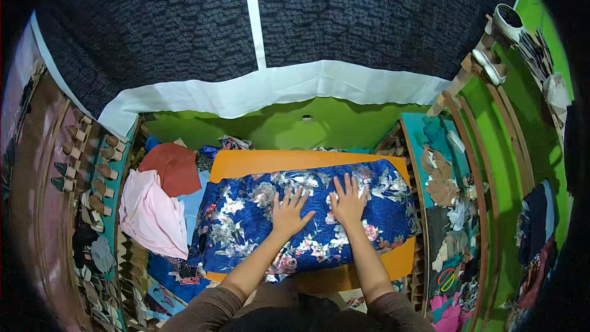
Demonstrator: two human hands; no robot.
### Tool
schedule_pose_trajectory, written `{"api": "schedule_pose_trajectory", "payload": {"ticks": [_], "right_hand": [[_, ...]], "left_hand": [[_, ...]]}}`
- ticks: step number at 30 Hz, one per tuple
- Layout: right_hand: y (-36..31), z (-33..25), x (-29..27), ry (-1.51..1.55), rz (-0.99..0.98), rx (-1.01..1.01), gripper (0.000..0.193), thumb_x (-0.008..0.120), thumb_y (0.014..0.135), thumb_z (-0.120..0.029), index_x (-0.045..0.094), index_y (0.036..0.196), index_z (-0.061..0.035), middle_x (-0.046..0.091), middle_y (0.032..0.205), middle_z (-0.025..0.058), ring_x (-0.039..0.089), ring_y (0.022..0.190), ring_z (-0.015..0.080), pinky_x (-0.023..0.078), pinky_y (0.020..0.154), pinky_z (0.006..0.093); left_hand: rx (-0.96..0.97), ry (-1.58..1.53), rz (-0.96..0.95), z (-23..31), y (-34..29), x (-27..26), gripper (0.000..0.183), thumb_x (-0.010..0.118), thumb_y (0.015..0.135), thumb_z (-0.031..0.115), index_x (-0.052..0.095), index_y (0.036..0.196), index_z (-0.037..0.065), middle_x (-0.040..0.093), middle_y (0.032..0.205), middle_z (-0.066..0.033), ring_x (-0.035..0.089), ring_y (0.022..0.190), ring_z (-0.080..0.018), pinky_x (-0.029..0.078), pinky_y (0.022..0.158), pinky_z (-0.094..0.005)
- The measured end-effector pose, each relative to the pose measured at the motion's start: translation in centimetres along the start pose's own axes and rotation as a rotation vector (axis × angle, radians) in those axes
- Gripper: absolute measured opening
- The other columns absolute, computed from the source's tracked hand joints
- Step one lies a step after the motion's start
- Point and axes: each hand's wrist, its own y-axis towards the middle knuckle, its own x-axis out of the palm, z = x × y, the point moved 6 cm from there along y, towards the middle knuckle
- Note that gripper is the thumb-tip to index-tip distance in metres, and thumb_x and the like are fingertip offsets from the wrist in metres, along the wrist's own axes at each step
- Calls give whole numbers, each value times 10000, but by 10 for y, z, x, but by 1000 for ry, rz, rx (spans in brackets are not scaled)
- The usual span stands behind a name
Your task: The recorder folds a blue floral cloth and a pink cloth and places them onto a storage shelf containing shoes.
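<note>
A shiny dark blue fabric [246, 233] with a white, grey and pink flower print lies spread over an orange tabletop [258, 161]. My left hand [290, 214] rests flat on the cloth left of its middle, fingers spread. Palm down on the same cloth, my right hand [348, 203] lies a little to the right, its fingers also apart. Neither hand grips anything. The fabric's left end hangs past the table edge in loose folds, and its surface looks slightly wrinkled.
Left of the table are a pink cloth [153, 212] and a rust-red cloth [172, 166]. Wooden shoe forms [101, 187] line the left rack. Scissors [447, 278] and fabric scraps [439, 178] lie on the right shelf. A dark patterned curtain [172, 24] hangs behind.
</note>
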Motion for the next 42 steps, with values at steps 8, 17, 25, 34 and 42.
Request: {"api": "schedule_pose_trajectory", "payload": {"ticks": [8, 17, 25, 34, 42], "right_hand": [[10, 136, -5, -55, -155, 105, 481, 384, 878, -422, 409, 1309, -212, 348, 1380, 81, 314, 1268, 287, 135, 1038, 539], [-41, 206, 21, 400, -313, 485, 540, 279, 933, -393, 211, 1393, -119, 248, 1425, 118, 223, 1314, 298, 58, 1007, 618], [-54, 147, -46, 149, -277, 106, 531, 345, 929, -332, 219, 1392, -105, 209, 1437, 131, 102, 1344, 323, 17, 1023, 595], [-137, -61, -83, 284, -222, -804, 479, 501, 824, -277, 431, 1247, -62, 376, 1319, 160, 311, 1243, 339, 149, 990, 618], [-250, -89, -50, 469, -426, -1161, 465, 545, 786, -212, 454, 1199, -19, 450, 1251, 148, 413, 1179, 292, 316, 983, 449]], "left_hand": [[-321, 310, 146, -119, -17, -41, 593, 483, 795, 510, 500, 1235, 113, 436, 1308, -110, 335, 1247, -296, 136, 1044, -520], [-430, -45, 277, -102, -56, -60, 399, 501, 841, 287, 528, 1179, 77, 470, 1261, -128, 387, 1202, -302, 174, 1032, -494], [-684, -184, 512, 6, -176, -61, 361, 518, 811, 134, 503, 1147, 2, 476, 1195, -181, 437, 1113, -354, 321, 955, -416], [-777, 79, 377, 52, -247, -58, 566, 564, 722, 91, 411, 1266, 59, 352, 1322, -171, 342, 1213, -340, 269, 995, -466], [-395, 434, 95, 12, -239, -62, 621, 527, 776, 146, 317, 1355, 221, 302, 1396, -66, 347, 1235, -246, 247, 1028, -458]]}}
